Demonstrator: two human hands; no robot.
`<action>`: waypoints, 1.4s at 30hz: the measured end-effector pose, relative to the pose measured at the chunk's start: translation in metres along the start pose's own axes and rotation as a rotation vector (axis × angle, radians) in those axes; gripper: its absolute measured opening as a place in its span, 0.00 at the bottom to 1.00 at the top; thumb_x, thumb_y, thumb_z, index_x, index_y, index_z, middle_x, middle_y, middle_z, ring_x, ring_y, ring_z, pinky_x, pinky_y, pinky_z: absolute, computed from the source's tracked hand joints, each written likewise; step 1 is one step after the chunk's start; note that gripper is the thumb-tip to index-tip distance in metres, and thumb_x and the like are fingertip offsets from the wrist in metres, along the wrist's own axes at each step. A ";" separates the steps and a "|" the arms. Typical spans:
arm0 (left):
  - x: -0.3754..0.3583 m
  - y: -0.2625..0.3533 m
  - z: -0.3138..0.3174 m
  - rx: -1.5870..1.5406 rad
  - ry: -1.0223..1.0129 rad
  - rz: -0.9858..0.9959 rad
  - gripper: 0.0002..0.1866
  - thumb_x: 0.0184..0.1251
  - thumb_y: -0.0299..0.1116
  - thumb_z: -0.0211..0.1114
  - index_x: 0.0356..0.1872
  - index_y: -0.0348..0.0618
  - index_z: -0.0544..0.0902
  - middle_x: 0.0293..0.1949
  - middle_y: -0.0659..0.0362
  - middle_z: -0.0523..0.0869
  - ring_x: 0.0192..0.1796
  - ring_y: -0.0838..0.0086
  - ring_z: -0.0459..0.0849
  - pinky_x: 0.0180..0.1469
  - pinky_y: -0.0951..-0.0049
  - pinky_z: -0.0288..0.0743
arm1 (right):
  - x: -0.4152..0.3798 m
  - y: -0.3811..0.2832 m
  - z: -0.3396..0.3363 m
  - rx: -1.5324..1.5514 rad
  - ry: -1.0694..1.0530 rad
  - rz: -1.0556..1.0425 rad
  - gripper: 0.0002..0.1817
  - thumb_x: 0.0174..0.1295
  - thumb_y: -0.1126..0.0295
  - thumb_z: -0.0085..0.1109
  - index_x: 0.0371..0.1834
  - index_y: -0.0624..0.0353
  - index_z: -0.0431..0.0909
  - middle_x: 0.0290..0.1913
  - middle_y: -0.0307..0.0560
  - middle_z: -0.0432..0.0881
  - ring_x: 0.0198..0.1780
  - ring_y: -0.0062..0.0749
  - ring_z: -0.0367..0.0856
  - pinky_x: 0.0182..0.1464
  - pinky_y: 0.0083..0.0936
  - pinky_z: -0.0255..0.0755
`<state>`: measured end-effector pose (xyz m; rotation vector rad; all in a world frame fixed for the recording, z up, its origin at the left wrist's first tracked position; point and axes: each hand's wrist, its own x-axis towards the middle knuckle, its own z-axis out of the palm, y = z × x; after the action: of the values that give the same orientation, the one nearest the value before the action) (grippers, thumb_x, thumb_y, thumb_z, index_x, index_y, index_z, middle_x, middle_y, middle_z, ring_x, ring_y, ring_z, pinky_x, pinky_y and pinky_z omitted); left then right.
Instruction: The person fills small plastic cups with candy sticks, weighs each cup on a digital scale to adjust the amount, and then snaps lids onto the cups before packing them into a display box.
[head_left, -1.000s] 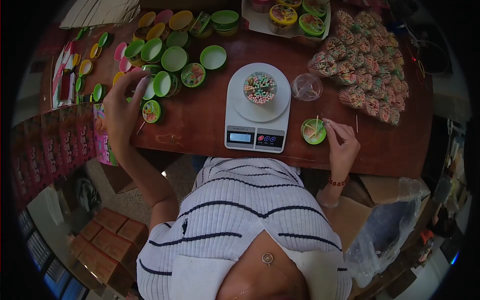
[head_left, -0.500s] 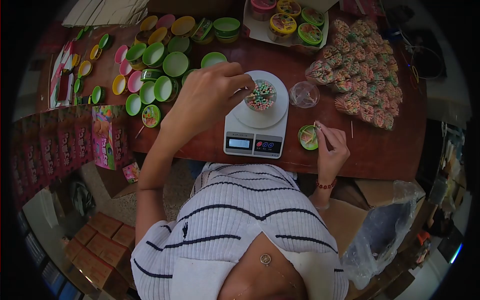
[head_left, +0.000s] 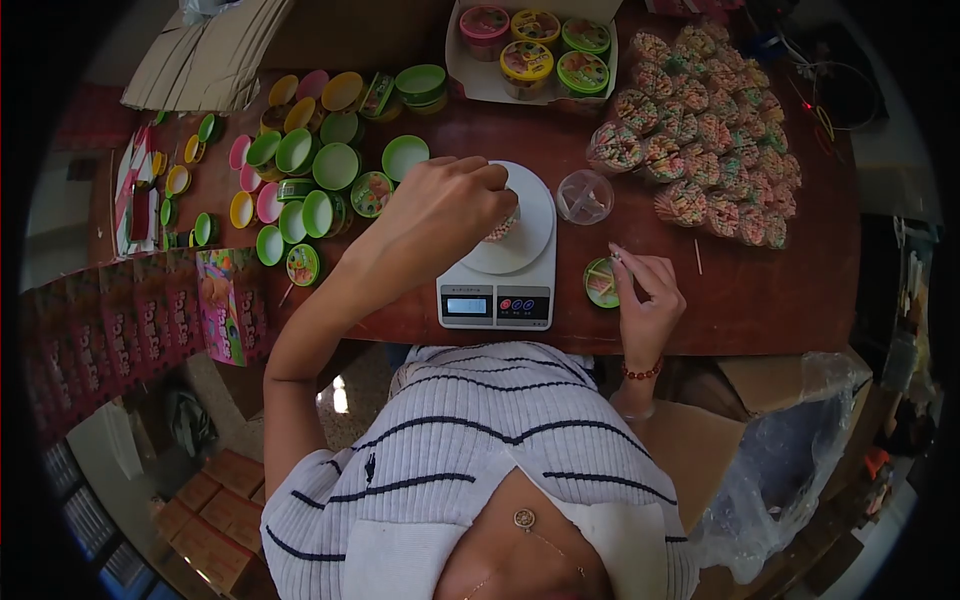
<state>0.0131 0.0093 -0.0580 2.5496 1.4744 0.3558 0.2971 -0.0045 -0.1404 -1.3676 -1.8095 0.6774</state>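
Observation:
My left hand [head_left: 450, 207] reaches over the white kitchen scale [head_left: 495, 280], fingers curled closed above the clear cup [head_left: 503, 230]. The cup stands on the scale's round plate, and my hand hides most of it and its thin sticks with pink and green tips. Whatever those fingers grip is hidden. My right hand [head_left: 650, 295] is pinched closed beside a small green lid [head_left: 601, 283] with a few pale sticks in it. What it pinches is too small to make out. A clear round container [head_left: 585, 197] sits right of the scale.
Green, yellow and pink tubs and lids [head_left: 336, 166] crowd the left of the table. An open white box [head_left: 455, 75] holds several lidded tubs. Bundles of colourful sticks [head_left: 700, 130] cover the right. One loose stick [head_left: 698, 257] lies below them. Pink printed packaging [head_left: 130, 310] lines the left edge.
The whole view has shifted a little. My left hand has moved over the cup and now covers most of it. My right hand stays beside the green lid, still pinched.

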 end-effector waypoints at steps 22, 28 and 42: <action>-0.001 0.016 -0.039 -0.055 0.004 -0.220 0.05 0.57 0.31 0.72 0.33 0.43 0.89 0.35 0.58 0.87 0.38 0.62 0.89 0.35 0.63 0.80 | 0.033 -0.049 0.025 0.232 -0.009 -0.234 0.16 0.58 0.84 0.72 0.49 0.61 0.92 0.43 0.49 0.92 0.46 0.36 0.89 0.49 0.30 0.82; -0.022 0.018 -0.054 -0.174 0.128 -0.199 0.07 0.61 0.34 0.74 0.35 0.44 0.89 0.34 0.60 0.87 0.35 0.62 0.88 0.37 0.61 0.79 | 0.030 -0.078 0.060 0.593 -0.291 -0.010 0.14 0.62 0.83 0.71 0.51 0.65 0.90 0.42 0.51 0.92 0.43 0.31 0.90 0.48 0.25 0.81; -0.248 -0.188 0.010 0.292 0.268 -1.046 0.31 0.57 0.25 0.72 0.65 0.40 0.77 0.61 0.41 0.80 0.64 0.44 0.78 0.67 0.51 0.74 | -0.025 0.041 0.002 -0.306 0.017 -0.077 0.15 0.64 0.79 0.69 0.53 0.56 0.92 0.46 0.48 0.88 0.54 0.42 0.82 0.57 0.37 0.78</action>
<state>-0.2593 -0.1134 -0.1468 1.5464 2.8274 0.3188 0.3220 -0.0169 -0.1799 -1.4836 -2.0007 0.3572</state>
